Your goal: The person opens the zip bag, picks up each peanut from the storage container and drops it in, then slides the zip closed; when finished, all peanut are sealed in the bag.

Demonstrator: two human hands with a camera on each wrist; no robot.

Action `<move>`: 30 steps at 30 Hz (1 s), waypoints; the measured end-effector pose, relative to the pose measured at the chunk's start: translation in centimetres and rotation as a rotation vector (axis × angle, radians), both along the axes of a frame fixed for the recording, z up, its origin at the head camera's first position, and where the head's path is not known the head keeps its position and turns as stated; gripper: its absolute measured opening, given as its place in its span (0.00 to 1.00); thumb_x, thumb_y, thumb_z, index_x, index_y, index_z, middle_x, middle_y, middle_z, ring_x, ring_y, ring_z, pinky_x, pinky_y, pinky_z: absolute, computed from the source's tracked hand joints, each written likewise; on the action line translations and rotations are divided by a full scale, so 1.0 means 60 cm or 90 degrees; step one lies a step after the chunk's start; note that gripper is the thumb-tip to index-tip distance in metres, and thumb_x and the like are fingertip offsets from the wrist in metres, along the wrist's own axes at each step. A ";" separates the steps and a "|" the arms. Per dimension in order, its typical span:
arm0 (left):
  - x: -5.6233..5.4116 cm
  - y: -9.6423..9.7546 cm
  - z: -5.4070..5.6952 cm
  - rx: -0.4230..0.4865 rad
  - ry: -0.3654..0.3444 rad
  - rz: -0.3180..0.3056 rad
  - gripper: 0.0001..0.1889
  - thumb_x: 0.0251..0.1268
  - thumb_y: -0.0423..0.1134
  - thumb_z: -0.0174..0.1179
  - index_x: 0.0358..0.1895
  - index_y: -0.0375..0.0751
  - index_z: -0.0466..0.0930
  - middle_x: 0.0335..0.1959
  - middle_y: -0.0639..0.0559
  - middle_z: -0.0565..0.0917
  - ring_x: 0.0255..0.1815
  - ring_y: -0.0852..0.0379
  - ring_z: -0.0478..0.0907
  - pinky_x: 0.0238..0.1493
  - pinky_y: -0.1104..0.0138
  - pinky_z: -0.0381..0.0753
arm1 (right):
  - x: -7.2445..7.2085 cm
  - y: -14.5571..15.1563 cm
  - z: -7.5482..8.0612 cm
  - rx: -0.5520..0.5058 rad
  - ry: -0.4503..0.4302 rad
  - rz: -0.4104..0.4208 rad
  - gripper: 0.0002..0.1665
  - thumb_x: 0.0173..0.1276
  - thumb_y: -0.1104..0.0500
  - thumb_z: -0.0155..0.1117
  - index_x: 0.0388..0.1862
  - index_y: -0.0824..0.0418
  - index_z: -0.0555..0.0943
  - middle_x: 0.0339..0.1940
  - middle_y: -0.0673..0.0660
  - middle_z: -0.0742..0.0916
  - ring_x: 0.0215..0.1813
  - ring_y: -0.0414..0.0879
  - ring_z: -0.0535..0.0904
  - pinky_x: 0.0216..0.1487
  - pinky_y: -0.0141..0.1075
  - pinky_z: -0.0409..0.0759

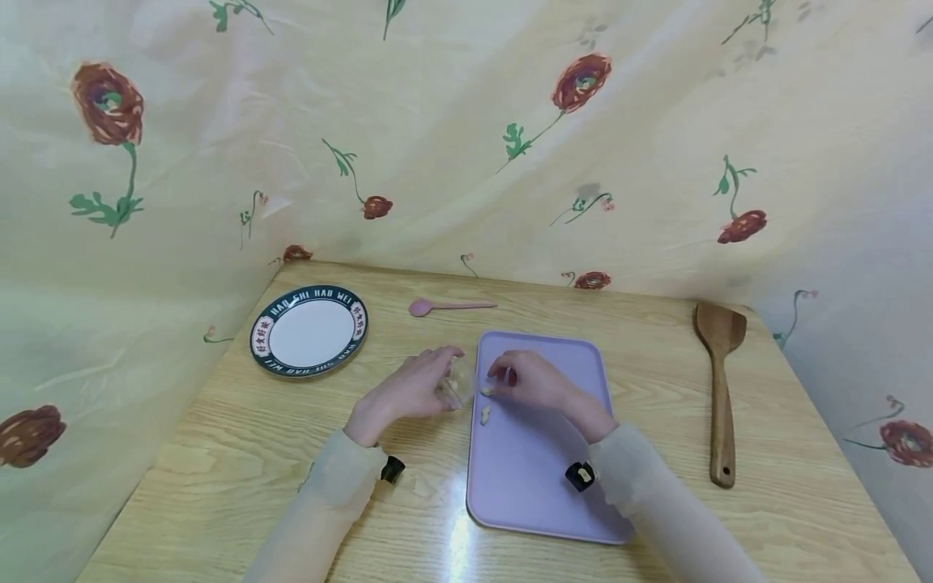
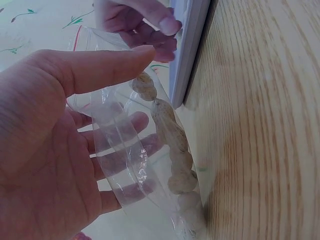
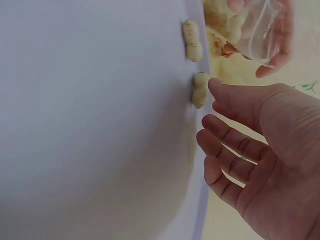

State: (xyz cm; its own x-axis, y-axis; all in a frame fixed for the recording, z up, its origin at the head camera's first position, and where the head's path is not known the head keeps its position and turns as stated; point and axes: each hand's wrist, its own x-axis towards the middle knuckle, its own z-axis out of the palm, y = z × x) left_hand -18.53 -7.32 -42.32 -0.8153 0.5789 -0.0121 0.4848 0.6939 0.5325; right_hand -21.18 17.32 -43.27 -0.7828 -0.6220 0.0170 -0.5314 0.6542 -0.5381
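My left hand (image 1: 410, 389) holds a clear plastic bag (image 2: 117, 145) between the thumb and the fingers, beside the left edge of a lilac tray (image 1: 543, 494). Several unshelled peanuts (image 2: 171, 135) lie inside the bag. On the tray, along that same edge, are two loose peanuts: one peanut (image 3: 192, 41) lies apart from my fingers, while the other peanut (image 3: 200, 90) is right at my right thumb tip. Over the tray, my right hand (image 1: 538, 382) has its fingers loosely bent, with a gap between thumb and fingers in the right wrist view.
A white plate (image 1: 309, 332) with a dark patterned rim stands at the back left. Behind the tray lies a small pink spoon (image 1: 452, 307). To the right, a wooden spatula (image 1: 720, 389) lies lengthwise on the wood-grain table (image 1: 787, 494). Floral cloth hangs behind the table.
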 end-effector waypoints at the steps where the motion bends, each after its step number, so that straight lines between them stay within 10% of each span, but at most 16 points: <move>1: 0.000 0.000 0.000 0.000 0.001 0.000 0.42 0.54 0.39 0.74 0.72 0.39 0.62 0.62 0.44 0.77 0.62 0.46 0.72 0.66 0.47 0.67 | 0.001 0.000 -0.002 0.002 -0.002 -0.002 0.13 0.61 0.62 0.74 0.44 0.64 0.86 0.35 0.51 0.84 0.35 0.43 0.78 0.38 0.34 0.78; 30: 0.002 0.001 0.004 0.003 -0.008 0.003 0.41 0.54 0.37 0.73 0.72 0.39 0.63 0.54 0.46 0.79 0.56 0.48 0.74 0.63 0.47 0.68 | 0.004 0.006 -0.007 0.013 0.010 -0.010 0.08 0.63 0.67 0.71 0.42 0.61 0.87 0.35 0.49 0.84 0.36 0.40 0.77 0.38 0.35 0.78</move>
State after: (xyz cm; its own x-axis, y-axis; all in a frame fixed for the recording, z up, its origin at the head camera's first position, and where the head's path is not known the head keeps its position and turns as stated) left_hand -18.43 -7.26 -42.09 -0.8181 0.5747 -0.0198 0.4744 0.6940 0.5416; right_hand -20.92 17.70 -43.70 -0.7924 -0.6097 0.0178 -0.5295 0.6731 -0.5163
